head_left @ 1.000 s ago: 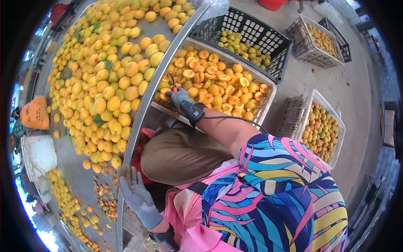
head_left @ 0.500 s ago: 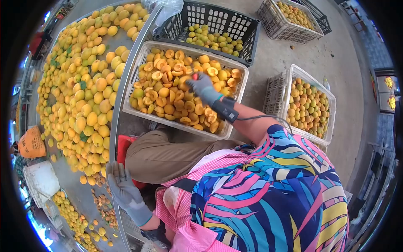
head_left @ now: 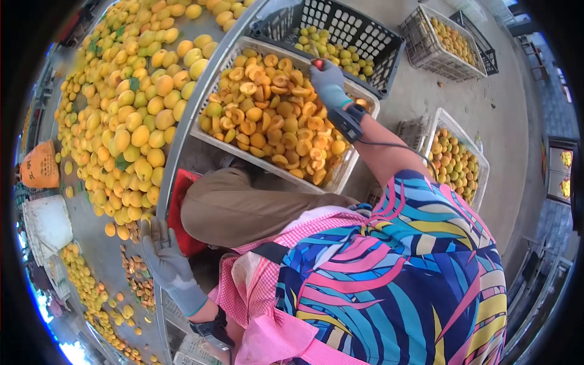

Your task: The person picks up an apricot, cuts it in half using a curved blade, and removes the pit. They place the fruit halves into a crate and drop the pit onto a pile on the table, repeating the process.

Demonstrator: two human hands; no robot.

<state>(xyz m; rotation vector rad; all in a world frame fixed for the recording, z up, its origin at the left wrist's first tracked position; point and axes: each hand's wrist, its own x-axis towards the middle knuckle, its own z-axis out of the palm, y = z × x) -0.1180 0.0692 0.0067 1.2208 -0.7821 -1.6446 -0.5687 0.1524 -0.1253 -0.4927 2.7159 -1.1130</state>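
My right hand, in a grey glove, is closed around a small tool with a red handle. It is over the far edge of a white crate filled with halved apricots. Behind that crate, a black crate contains yellow-green fruit. My left hand, also gloved, has its fingers extended and holds nothing. It lies by the metal rim of a table covered in whole apricots.
Fruit-filled crates stand on the floor at the right and upper right. An orange bag and a white container are at the far left. Pits lie on the table below the apricots.
My right hand has moved from above the halved apricots to the crate's far edge, still gripping the red-handled tool. My left hand remains open near the rim. The camera view has shifted slightly.
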